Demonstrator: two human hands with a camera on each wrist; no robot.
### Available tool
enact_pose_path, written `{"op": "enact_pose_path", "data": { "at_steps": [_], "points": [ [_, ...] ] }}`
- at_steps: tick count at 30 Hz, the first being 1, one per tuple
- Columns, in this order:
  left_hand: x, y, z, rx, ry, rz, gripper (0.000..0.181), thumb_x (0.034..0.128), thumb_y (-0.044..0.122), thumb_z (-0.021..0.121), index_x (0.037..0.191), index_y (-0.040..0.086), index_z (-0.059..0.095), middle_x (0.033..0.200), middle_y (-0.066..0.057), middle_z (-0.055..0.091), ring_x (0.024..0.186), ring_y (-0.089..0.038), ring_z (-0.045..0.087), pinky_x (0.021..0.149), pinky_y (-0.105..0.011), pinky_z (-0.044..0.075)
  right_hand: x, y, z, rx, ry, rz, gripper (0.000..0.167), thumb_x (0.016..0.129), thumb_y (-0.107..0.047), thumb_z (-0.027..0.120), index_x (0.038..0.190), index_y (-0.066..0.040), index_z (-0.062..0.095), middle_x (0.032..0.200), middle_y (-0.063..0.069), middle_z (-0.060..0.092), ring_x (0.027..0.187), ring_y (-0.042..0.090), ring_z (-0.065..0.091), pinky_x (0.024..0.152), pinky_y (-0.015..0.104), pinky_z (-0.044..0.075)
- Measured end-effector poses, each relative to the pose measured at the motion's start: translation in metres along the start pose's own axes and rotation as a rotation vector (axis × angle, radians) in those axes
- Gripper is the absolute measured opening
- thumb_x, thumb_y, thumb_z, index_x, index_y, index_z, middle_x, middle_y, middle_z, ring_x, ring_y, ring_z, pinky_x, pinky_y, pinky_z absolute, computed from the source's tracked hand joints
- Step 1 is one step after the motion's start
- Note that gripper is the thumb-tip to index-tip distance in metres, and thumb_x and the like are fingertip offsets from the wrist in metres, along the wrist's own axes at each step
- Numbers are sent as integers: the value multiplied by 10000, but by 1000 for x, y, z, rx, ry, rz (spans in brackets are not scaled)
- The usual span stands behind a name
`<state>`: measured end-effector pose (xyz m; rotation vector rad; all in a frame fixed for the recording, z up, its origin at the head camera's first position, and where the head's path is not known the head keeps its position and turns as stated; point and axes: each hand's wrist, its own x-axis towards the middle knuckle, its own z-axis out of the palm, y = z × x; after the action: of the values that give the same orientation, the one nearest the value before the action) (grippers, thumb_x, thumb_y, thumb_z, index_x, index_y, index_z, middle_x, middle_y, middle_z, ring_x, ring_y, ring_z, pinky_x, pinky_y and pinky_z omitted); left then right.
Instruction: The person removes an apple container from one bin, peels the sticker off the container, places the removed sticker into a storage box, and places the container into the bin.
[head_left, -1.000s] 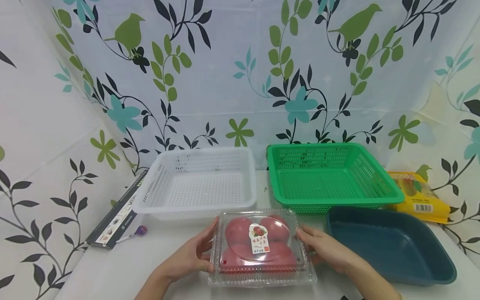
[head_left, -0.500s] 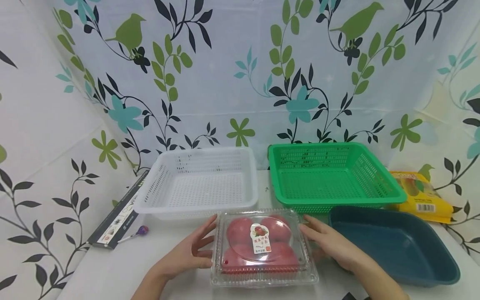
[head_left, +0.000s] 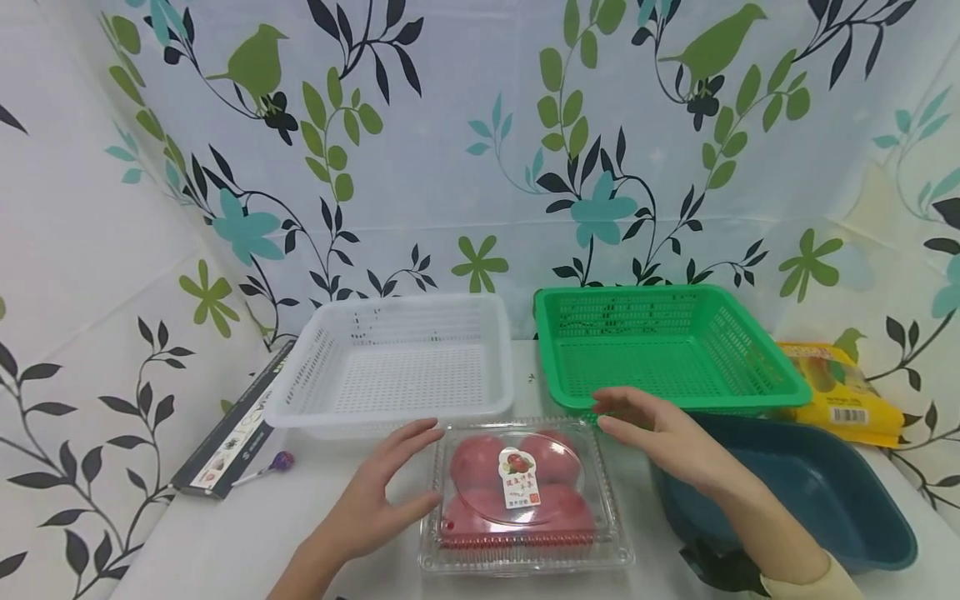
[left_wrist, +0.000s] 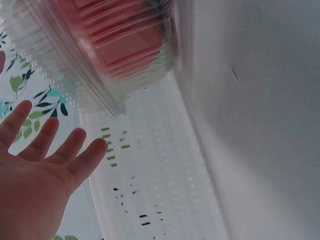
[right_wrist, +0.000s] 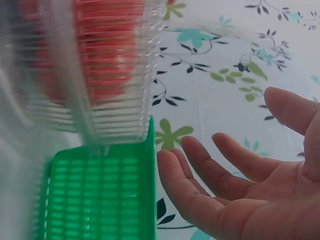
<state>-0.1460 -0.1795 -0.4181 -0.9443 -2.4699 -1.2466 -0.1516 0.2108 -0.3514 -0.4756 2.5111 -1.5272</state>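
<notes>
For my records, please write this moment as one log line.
left hand: empty, near clear box | right hand: empty, near clear box | clear box: closed, on table

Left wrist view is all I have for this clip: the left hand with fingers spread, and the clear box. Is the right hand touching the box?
Observer: No, the right wrist view shows a gap between the right hand and the clear box.

Operator: My angle misses the top of the lid. Anything on it?

Observer: The head view shows a white label with a fruit picture and red characters.

Operator: And what lies to the right of the box?

Observer: A dark blue tray, nearer the person than the green basket.
</notes>
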Motion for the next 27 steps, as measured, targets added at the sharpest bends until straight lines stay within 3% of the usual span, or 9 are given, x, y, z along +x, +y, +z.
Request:
{"op": "enact_pose_path", "data": {
  "at_steps": [6, 15, 21, 27],
  "points": [
    [9, 2, 8, 81, 14, 83, 721, 818, 187, 842, 1466, 241, 530, 1534, 28, 429, 1370, -252, 455, 1011, -546, 487, 17, -14, 12, -65, -42, -91, 495, 991, -281, 657, 1417, -60, 536, 1351, 124, 593, 1211, 309, 569, 968, 461, 525],
    [11, -2, 20, 164, 31, 193, 587, 838, 229, 816, 1385, 163, 615, 1464, -31, 512, 1325, -250, 487, 1071, -448, 452, 42, -22, 38, -68, -198, -159, 465, 939, -272, 731, 1335, -64, 605, 1268, 82, 626, 1114, 254, 617, 916, 358, 564],
    [9, -8, 21, 120, 24, 169, 585, 847, 245, 803, 1398, 190, 616, 1476, -51, 511, 1333, -240, 494, 1066, -449, 459, 57, -18, 51, -83, -278, -209, 421, 926, -230, 747, 1300, -75, 633, 1191, 93, 650, 1030, 203, 643, 904, 333, 572],
    [8, -13, 24, 65, 28, 165, 564, 843, 218, 802, 1378, 163, 632, 1464, -51, 526, 1327, -251, 505, 1070, -441, 459, 63, -14, 60, -119, -320, -200, 427, 913, -249, 767, 1285, -76, 648, 1113, 41, 672, 968, 150, 659, 872, 289, 567]
  ]
}}
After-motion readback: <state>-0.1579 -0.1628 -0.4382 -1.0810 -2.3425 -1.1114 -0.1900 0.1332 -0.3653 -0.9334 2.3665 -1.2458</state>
